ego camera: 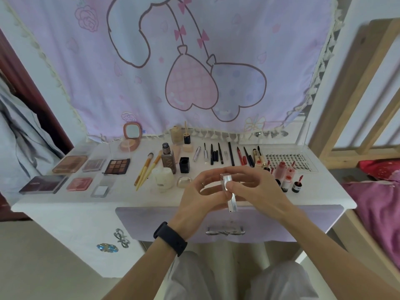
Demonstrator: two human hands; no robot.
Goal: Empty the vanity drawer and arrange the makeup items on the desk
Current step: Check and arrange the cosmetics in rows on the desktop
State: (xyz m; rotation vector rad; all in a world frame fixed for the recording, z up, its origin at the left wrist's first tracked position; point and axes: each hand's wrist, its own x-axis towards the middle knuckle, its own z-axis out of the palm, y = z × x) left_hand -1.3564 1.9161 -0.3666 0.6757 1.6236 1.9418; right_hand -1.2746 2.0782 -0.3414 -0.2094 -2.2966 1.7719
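1. Noted silver tube [229,192] in mid-air, slightly tilted, over front edge of desk [65,204] & above drawer [162,221]; touching neither.
2. Logged L hand [199,192] gripping tube from left side, w/ fingers curled round behind it. Also noted ring on one finger & black wristband [170,238] at wrist.
3. Logged R hand [257,187] gripping same tube from right side, w/ thumb pressed on front face near top end & fingers curled behind.
4. Found drawer pushed in flush, w/ silver bow-shaped handle [225,231] centred on lilac front. Cannot see inside.
5. Counted six flat palettes [70,164] on left part of desk, in 2 rows of 3, lying close but apart.
6. Spotted round compact [131,137] at back of desk behind palettes, w/ mirror lid raised.
7. Mid-desk: saw two brushes [147,169] lying side by side, tall bottle [168,159] upright, black pot [184,164] just beside bottle, white jar [163,178] in front of both.
8. Recorded row of pencils [216,154] & liners lying approx parallel, behind hands.
9. Right part of desk: saw lash tray [285,161] lying flat near back; red lip tints [285,176] grouped in front of it, partly hidden by R hand.
10. Behind desk: noted lilac cartoon cloth [194,61] hanging, w/ fringe reaching desk's back edge.
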